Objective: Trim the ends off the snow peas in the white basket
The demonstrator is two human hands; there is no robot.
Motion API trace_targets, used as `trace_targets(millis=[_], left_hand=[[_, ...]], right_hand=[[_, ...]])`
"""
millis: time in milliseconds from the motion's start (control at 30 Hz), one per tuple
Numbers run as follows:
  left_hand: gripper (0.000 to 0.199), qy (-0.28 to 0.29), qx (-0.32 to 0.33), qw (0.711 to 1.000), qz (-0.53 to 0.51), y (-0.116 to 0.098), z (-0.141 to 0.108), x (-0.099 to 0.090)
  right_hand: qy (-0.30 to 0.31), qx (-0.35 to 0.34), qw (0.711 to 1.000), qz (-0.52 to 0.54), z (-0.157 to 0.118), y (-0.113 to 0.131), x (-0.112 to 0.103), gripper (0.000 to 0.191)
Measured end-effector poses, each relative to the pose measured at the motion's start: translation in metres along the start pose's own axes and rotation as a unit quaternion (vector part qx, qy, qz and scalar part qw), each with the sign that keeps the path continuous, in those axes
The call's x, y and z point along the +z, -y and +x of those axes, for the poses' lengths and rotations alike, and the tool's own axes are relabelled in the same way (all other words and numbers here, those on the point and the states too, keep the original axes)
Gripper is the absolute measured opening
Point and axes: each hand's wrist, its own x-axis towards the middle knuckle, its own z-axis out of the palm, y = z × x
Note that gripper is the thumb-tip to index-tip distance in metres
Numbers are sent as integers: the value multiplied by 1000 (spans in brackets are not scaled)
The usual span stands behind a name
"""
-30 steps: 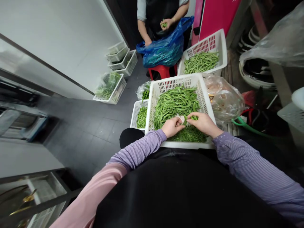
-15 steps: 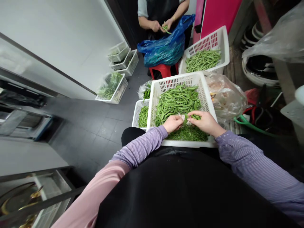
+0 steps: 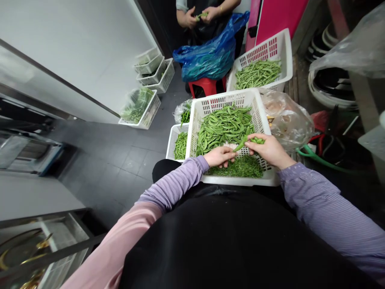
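Note:
A single flat green pea pod (image 3: 241,144) stretches between my two hands above a white slotted basket (image 3: 191,120). My left hand (image 3: 221,155) pinches its lower left end, fingers closed. With thumb and forefinger my right hand (image 3: 267,149) grips the upper right end, and several more pods (image 3: 258,140) are tucked in its curled fingers. Inside the basket, a heap of pea pods (image 3: 224,124) fills the far part. Thin green trimmings (image 3: 240,167) lie along the near side, below my hands.
Across from me, another person's hands (image 3: 201,17) hold green pods above a blue plastic bag (image 3: 207,60) on a red stool (image 3: 207,85). A second basket of beans (image 3: 258,74) stands behind mine. Left are a small basket (image 3: 173,142) and stacked crates (image 3: 162,80); right, a clear bag (image 3: 290,120).
My hands have moved apart, the right one slightly up and rightward, so the pod between them shows at full length. The other person's hands have shifted up and left.

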Motion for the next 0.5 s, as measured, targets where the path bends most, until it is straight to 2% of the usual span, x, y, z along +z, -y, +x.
trace_targets(millis=[100,167,267,300,367,433,500], left_hand=[[30,-12,14,986,165,-10,0,-6],[26,-22,37,953,300,-15,-1,-11],[22,5,84,912,403,-23,-4,-17],[21,4,105,910,401,-25,-5,-18],[23,-29,143,925,350,-27,-5,-18],[27,-94,164,952,239,-25,-2,-13],[33,-148,158,970,109,-18,5,-3]], right_hand=[[-59,-84,989,-110,-2,1,3,31],[-68,-180,958,-212,-5,2,6,29],[44,-262,914,-307,-5,0,12,21],[77,-266,910,-307,-4,-1,14,17],[90,-245,933,-247,-2,-3,17,11],[64,-178,975,-115,-1,-1,21,14],[44,-79,994,54,-1,3,24,22]])
